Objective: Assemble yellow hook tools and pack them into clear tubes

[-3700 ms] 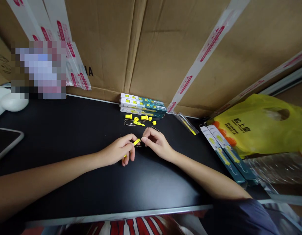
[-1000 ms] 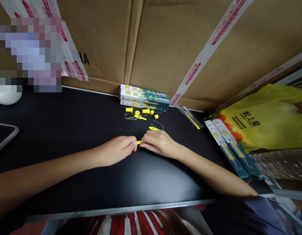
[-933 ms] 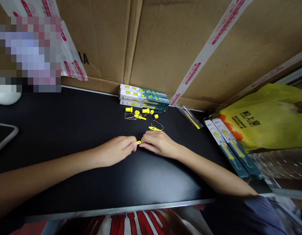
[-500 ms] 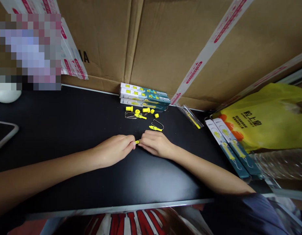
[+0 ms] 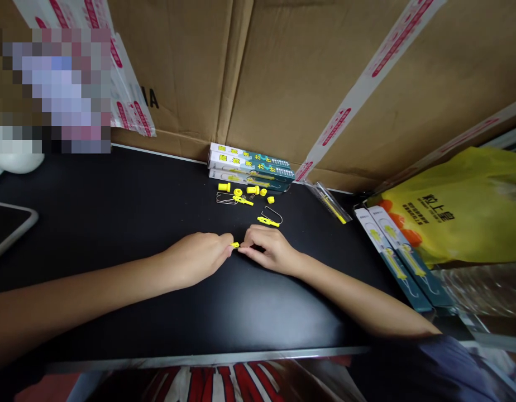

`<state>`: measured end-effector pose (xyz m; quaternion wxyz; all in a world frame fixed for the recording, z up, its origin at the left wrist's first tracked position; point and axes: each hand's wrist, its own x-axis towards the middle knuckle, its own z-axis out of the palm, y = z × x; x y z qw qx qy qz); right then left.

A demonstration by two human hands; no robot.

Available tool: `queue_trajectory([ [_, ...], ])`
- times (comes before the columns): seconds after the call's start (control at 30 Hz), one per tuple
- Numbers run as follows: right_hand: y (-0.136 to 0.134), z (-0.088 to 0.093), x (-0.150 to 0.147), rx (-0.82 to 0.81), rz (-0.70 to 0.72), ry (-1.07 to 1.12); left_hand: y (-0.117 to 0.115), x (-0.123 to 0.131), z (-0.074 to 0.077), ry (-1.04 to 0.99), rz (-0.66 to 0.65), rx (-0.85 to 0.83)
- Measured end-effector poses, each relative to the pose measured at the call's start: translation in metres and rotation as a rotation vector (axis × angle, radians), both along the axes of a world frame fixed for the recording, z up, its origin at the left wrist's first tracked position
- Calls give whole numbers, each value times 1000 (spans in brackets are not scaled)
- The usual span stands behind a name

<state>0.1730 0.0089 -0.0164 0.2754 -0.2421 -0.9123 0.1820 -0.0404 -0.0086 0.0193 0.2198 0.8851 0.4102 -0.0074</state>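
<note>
My left hand (image 5: 203, 254) is closed around a small yellow plastic part (image 5: 235, 245), and only its end shows past the thumb and forefinger. Just to the right, my right hand (image 5: 270, 247) pinches thumb against fingers close to that end; whatever is between the fingertips is too small to make out. Beyond the right hand lies a yellow plastic piece (image 5: 268, 221) with a bent wire hook (image 5: 273, 213). Farther back, another yellow piece (image 5: 243, 201) lies by a wire hook (image 5: 225, 199), with several yellow caps and plugs (image 5: 253, 190) and a small spring around them.
Stacked printed boxes (image 5: 250, 167) stand against the cardboard wall (image 5: 308, 78). A clear tube with a yellow part (image 5: 331, 204) lies right of them. At right are two more boxes (image 5: 402, 257) and a yellow bag (image 5: 463, 206). A phone-like device (image 5: 10, 226) lies at left.
My right fingers have loosened a little from a curled grip into a thumb-and-finger pinch, slightly apart from the yellow part. My left hand keeps hold. The whole view has shifted slightly.
</note>
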Motion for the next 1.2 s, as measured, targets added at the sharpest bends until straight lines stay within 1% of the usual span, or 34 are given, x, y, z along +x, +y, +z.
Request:
queue_trajectory([
  [0.2,0,0,1,-70,-25,46,-6,6,0,126,2,87],
  [0.33,-2,-4,2,-57,-62,69,-9,8,-5,143,15,128],
  [0.47,-5,-4,-1,-42,-62,76,-11,8,-8,128,14,139],
  [0.57,-8,0,-4,-76,-72,138,-10,6,-7,27,43,80],
  [0.7,-8,2,-5,-74,-131,270,-5,3,-8,-291,190,-35],
  [0.77,-7,0,-3,-40,-157,286,-2,2,-9,-404,218,-92],
  [0.87,-7,-3,0,77,-173,194,0,2,-10,-481,192,-177],
  [0.97,-9,0,0,160,-97,54,0,4,-8,-495,185,-246],
  [1.03,-11,5,-2,152,-7,1,-2,5,-6,-495,174,-286],
  [1.1,-13,11,-5,102,58,-2,-4,5,-5,-509,129,-332],
  [1.2,-19,14,-7,-11,65,55,-7,6,-7,-533,55,-364],
])
